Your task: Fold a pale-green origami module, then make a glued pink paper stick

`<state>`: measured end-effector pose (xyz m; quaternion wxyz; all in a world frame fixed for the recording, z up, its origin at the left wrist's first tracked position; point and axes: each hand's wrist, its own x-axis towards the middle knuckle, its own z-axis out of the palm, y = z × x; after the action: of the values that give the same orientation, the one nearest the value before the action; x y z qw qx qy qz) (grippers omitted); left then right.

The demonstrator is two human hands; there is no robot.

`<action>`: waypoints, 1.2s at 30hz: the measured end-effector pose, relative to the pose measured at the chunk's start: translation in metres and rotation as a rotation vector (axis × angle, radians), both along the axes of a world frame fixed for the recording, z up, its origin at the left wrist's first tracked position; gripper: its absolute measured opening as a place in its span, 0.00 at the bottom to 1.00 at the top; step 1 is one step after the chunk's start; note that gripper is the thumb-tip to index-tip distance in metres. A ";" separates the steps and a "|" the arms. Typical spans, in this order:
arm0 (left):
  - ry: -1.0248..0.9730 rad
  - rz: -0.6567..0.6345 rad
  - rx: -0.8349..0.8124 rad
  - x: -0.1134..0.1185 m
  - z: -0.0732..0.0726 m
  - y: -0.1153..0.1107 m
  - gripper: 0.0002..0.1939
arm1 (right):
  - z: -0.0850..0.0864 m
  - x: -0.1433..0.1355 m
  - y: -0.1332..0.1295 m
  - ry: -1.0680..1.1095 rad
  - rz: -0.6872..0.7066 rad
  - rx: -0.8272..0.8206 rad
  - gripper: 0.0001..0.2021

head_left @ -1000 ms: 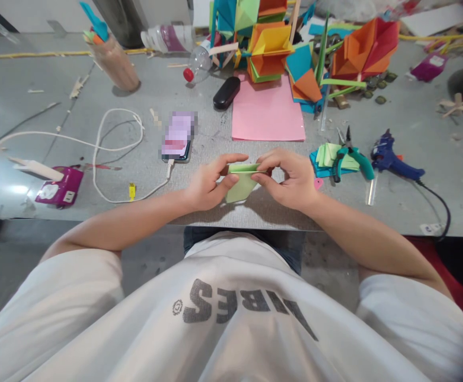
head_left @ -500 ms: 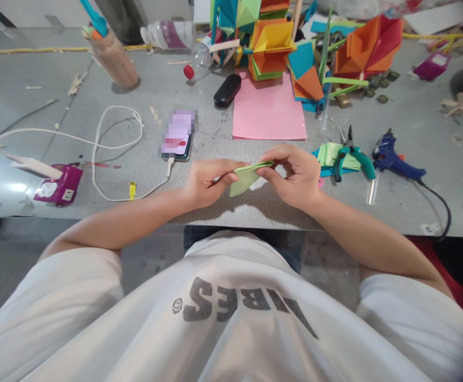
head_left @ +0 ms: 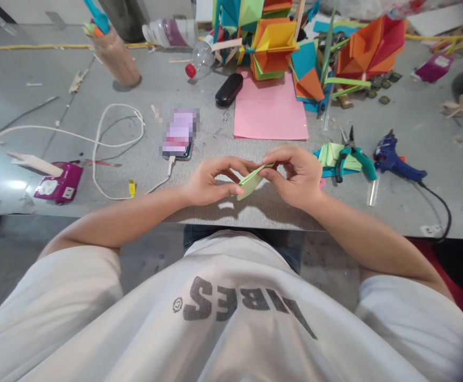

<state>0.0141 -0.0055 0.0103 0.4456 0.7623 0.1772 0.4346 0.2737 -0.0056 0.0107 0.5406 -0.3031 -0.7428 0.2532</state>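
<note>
A folded piece of light green paper is held above the front edge of the grey table. My right hand pinches its upper right end between thumb and fingers. At its left end, my left hand has the thumb against the lower corner, with the fingers raised and apart from the thumb. Beyond the hands lies a sheet of pink paper. Green and blue folded papers are just right of my right hand, with teal-handled pliers resting on them.
A blue glue gun with a black cord lies at the right. A phone on a white cable is behind my left hand, near a black case. Colourful paper shapes, bottles and a wooden cup stand at the back.
The fingers of my left hand have opened away from the green paper, leaving the thumb at its corner. The paper has tilted, its left end shifting slightly right. My right hand keeps its pinch.
</note>
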 end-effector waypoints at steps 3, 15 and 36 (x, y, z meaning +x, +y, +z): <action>-0.021 0.078 0.107 0.000 0.000 -0.002 0.16 | 0.000 0.000 -0.001 0.016 0.003 0.020 0.17; 0.112 0.462 0.767 -0.009 -0.007 -0.001 0.09 | 0.003 -0.002 -0.005 -0.005 0.042 0.153 0.09; -0.024 0.563 0.591 0.004 0.000 -0.015 0.03 | 0.004 0.000 0.002 0.069 0.109 -0.167 0.17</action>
<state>0.0177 -0.0202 0.0107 0.0728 0.7741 0.2413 0.5807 0.2732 -0.0038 0.0144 0.5242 -0.2972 -0.7153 0.3537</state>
